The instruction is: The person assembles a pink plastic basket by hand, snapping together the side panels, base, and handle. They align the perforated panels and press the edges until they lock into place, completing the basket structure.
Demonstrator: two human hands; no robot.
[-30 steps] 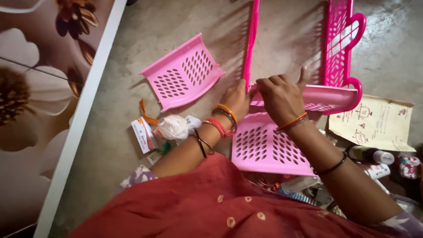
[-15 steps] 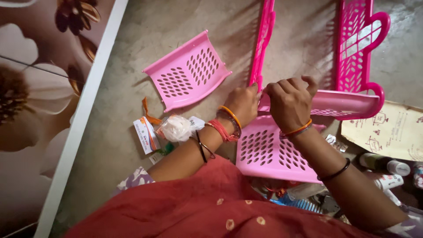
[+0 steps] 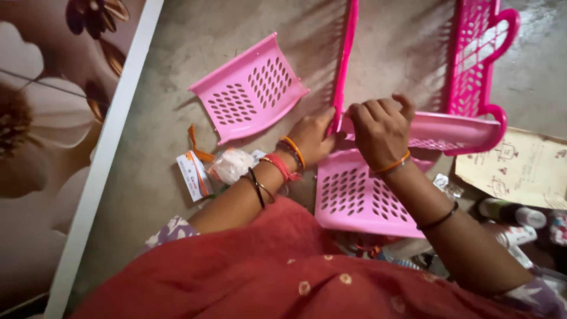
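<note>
My left hand (image 3: 313,137) grips the lower end of a dark pink side frame (image 3: 344,59) that stands up from the concrete floor. My right hand (image 3: 378,129) is closed on the left end of a light pink perforated shelf (image 3: 449,130). That shelf's right end meets a second dark pink side frame (image 3: 475,56). Below my hands lies another light pink perforated shelf (image 3: 354,198) flat on the floor. A third shelf (image 3: 248,88) lies apart to the upper left.
A paper instruction sheet (image 3: 520,168) lies at the right, with small bottles (image 3: 511,214) below it. A white crumpled bag (image 3: 230,165) and a small card (image 3: 192,174) sit left of my wrist. A flower-print panel with a white edge (image 3: 100,159) borders the left.
My hands and the frame end have stayed together, shifting slightly as the view moved. My right thumb has curled down onto the shelf end.
</note>
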